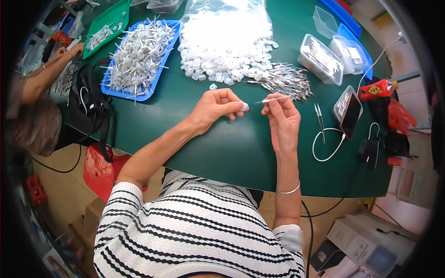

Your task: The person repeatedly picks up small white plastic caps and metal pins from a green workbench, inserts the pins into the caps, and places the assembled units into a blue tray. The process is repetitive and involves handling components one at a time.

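Observation:
Between the thumb and fingers of my left hand is a small white plastic cap. My right hand pinches a thin metal rod, its tip pointing left toward the cap, with a small gap between them. Beyond my hands spreads a heap of loose white caps, spilling from a clear plastic bag. A pile of similar metal rods lies just past my right hand. One single cap sits apart, near my left knuckles.
A blue tray holds many caps with rods in them. Tweezers, a white cable, a phone and clear boxes lie to the right. At left, a black bag and another person's arm beside a green tray.

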Demonstrator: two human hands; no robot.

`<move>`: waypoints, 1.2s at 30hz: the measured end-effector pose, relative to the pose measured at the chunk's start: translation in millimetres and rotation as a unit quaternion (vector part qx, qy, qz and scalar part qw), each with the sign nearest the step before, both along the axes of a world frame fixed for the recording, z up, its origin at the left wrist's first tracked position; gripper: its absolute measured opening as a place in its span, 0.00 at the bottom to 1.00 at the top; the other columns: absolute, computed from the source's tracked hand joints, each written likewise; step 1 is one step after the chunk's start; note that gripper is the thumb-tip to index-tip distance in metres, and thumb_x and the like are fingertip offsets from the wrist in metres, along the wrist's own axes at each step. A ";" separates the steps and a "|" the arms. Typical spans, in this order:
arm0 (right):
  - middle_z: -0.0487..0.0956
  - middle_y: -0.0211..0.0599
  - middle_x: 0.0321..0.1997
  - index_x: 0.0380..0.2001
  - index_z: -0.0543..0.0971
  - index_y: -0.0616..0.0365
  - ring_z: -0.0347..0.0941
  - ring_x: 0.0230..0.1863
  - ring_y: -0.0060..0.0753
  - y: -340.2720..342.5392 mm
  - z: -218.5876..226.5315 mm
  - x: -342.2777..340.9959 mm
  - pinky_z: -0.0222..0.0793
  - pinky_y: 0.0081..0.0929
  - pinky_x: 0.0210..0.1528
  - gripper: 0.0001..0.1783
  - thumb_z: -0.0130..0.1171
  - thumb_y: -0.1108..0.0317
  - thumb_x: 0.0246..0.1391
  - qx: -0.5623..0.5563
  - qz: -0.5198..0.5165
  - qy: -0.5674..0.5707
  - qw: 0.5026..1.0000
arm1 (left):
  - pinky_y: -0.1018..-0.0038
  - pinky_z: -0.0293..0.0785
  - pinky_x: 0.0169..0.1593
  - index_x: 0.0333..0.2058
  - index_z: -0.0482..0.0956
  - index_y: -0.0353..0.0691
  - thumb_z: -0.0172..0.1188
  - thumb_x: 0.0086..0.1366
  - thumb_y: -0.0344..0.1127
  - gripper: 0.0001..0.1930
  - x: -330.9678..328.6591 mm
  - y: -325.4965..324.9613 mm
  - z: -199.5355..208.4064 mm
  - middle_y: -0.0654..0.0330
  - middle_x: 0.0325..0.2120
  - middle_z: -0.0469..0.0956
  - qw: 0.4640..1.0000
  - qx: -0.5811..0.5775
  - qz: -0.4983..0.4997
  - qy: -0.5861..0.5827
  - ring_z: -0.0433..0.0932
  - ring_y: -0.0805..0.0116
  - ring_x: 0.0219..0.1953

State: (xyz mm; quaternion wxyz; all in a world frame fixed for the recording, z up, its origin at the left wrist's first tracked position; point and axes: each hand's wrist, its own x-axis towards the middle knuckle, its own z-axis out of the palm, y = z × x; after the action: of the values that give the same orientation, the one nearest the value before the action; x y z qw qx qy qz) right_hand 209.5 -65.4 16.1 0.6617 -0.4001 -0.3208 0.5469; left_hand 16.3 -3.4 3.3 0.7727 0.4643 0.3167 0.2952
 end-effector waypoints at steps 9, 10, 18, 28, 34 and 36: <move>0.77 0.29 0.32 0.35 0.76 0.64 0.70 0.33 0.15 3.6 5.4 -28.1 0.67 0.14 0.36 0.06 0.60 0.73 0.56 0.040 -0.052 -0.158 0.985 | 0.80 0.76 0.42 0.45 0.76 0.35 0.60 0.63 0.31 0.13 -6.3 0.1 -2.9 0.55 0.38 0.80 0.975 -0.191 0.027 -0.109 0.79 0.73 0.39; 0.77 0.29 0.32 0.35 0.76 0.64 0.70 0.33 0.15 3.3 4.2 -29.4 0.66 0.13 0.36 0.06 0.60 0.73 0.56 0.047 -0.055 -0.162 0.984 | 0.80 0.76 0.42 0.45 0.76 0.34 0.60 0.63 0.31 0.13 -7.0 0.0 -3.6 0.55 0.38 0.80 0.977 -0.185 0.026 -0.107 0.79 0.72 0.39; 0.76 0.30 0.32 0.35 0.75 0.64 0.69 0.34 0.14 2.4 -0.4 -33.4 0.65 0.12 0.36 0.05 0.59 0.74 0.57 0.054 -0.059 -0.174 0.981 | 0.80 0.76 0.42 0.43 0.78 0.35 0.60 0.62 0.33 0.12 -7.0 -4.3 8.0 0.57 0.37 0.81 0.992 -0.122 0.007 -0.026 0.80 0.71 0.38; 0.77 0.31 0.31 0.34 0.76 0.64 0.72 0.32 0.17 0.2 2.9 -32.9 0.67 0.15 0.34 0.04 0.59 0.75 0.56 0.054 -0.011 -0.211 0.976 | 0.81 0.75 0.34 0.37 0.80 0.36 0.62 0.62 0.36 0.09 -8.1 -1.6 7.4 0.61 0.31 0.81 0.999 0.001 -0.023 0.045 0.80 0.74 0.33; 0.76 0.29 0.30 0.33 0.76 0.64 0.72 0.31 0.16 0.1 1.6 -30.5 0.67 0.15 0.34 0.04 0.59 0.74 0.56 0.049 0.003 -0.235 0.971 | 0.81 0.75 0.33 0.34 0.81 0.36 0.62 0.61 0.35 0.08 -9.3 -0.5 5.7 0.62 0.29 0.81 0.996 0.053 -0.014 0.071 0.79 0.77 0.31; 0.76 0.29 0.30 0.32 0.76 0.63 0.71 0.31 0.15 -0.1 2.1 -30.4 0.66 0.15 0.33 0.04 0.59 0.74 0.56 0.045 0.006 -0.239 0.970 | 0.82 0.74 0.33 0.34 0.81 0.35 0.62 0.61 0.34 0.08 -10.5 0.4 6.5 0.62 0.28 0.81 0.995 0.065 -0.020 0.073 0.78 0.78 0.31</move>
State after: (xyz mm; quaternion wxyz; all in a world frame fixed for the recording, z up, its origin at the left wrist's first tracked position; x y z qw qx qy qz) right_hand 179.1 -65.5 18.2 0.5800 -0.4875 -0.4960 0.4241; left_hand 5.8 -3.0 9.8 0.7211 0.5404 0.3434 0.2649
